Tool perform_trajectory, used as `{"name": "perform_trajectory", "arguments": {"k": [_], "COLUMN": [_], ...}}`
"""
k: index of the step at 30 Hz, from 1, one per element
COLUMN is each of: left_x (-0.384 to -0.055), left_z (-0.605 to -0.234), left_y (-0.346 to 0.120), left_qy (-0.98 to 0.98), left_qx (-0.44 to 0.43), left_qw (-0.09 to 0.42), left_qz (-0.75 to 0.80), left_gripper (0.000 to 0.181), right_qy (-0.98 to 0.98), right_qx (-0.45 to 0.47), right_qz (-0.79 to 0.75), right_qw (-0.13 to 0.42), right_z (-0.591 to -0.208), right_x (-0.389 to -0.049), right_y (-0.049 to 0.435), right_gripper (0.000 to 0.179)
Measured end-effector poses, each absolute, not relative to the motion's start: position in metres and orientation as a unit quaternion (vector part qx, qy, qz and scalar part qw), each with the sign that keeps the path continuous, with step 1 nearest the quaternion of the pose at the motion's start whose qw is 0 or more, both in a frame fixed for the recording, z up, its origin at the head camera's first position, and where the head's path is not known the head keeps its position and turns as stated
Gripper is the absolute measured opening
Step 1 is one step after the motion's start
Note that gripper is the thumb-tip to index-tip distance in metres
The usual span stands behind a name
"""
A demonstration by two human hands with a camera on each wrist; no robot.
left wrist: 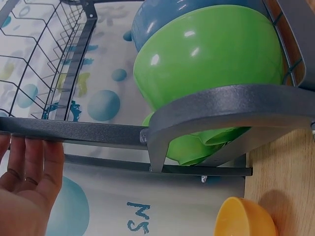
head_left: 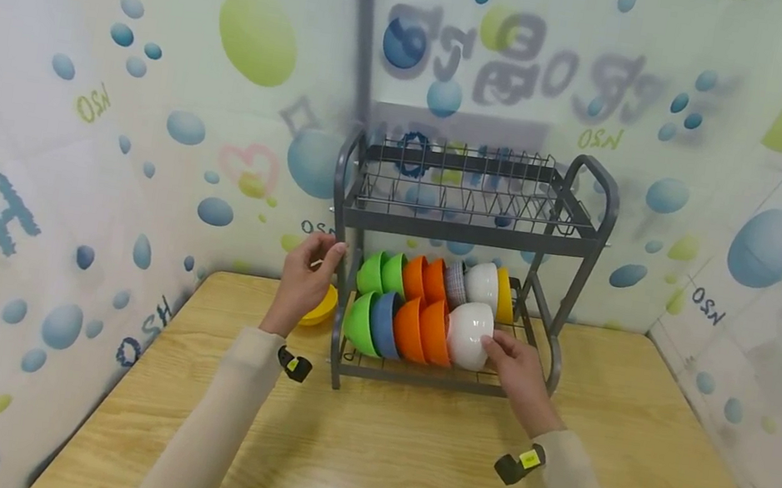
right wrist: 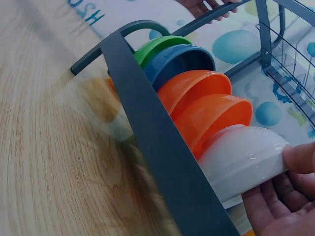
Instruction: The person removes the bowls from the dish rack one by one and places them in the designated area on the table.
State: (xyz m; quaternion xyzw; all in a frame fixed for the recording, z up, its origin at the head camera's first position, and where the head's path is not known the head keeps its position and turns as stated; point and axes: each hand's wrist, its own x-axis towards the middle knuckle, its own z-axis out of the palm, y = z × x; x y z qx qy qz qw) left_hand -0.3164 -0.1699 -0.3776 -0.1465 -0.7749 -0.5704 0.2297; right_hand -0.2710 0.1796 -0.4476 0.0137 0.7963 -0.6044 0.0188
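- One white bowl (head_left: 470, 336) in the pinch of the right hand (head_left: 519, 377), between thumb and fingers, at the right end of the front row on the lower tier of a dark rack (head_left: 468, 233).
- Left hand (head_left: 304, 286) at the left post (left wrist: 98, 133), fingers fairly straight and relaxed; tips hidden behind the metal in the left wrist view, so firmness of contact impossible to tell.
- Next along the front row, going left: two orange bowls (head_left: 435, 333), a blue bowl (head_left: 386, 326), a front green bowl (head_left: 361, 324), all tipped on their sides.
- Behind, from the left: green pair (head_left: 371, 272), orange pair (head_left: 435, 278), patterned bowl (head_left: 455, 283), second white bowl (head_left: 482, 285), yellow bowl (head_left: 504, 296).
- Seemingly well along, to judge by two neat rows.
- Seemingly left: white bowl not yet released; whether going in or coming out, impossible to tell.
- Outside the rack, on the worktop (head_left: 388, 463) to the left: loose yellow bowl (head_left: 320, 309), perhaps also unfinished business.
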Motion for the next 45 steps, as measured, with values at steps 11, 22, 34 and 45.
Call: {"name": "perform_trajectory", "arguments": {"k": [11, 22, 34, 45], "left_x": [-0.318, -0.318, -0.312, -0.318], "left_z": [-0.380, -0.379, -0.373, -0.379], "left_y": [-0.171, -0.171, -0.168, -0.171], "left_qy": [-0.776, -0.774, -0.780, -0.772], "left_qx": [-0.153, -0.152, -0.144, -0.153], "left_qw": [0.224, 0.233, 0.230, 0.240], "left_qz": [-0.570, -0.568, -0.563, -0.568], "left_gripper": [0.031, 0.029, 0.026, 0.027], "right_qy": [0.728, 0.668, 0.785, 0.864], "right_qx": [0.021, -0.010, -0.036, -0.127], "right_qz": [-0.684, -0.743, -0.618, -0.480], "right_qw": [0.045, 0.039, 0.002, -0.076], "right_z": [-0.450, -0.443, -0.421, -0.397], "right_x": [-0.276, -0.271, -0.261, -0.241], "right_y": [0.188, 0.192, 0.202, 0.202], "right_gripper": [0.054, 0.059, 0.051, 0.033]}}
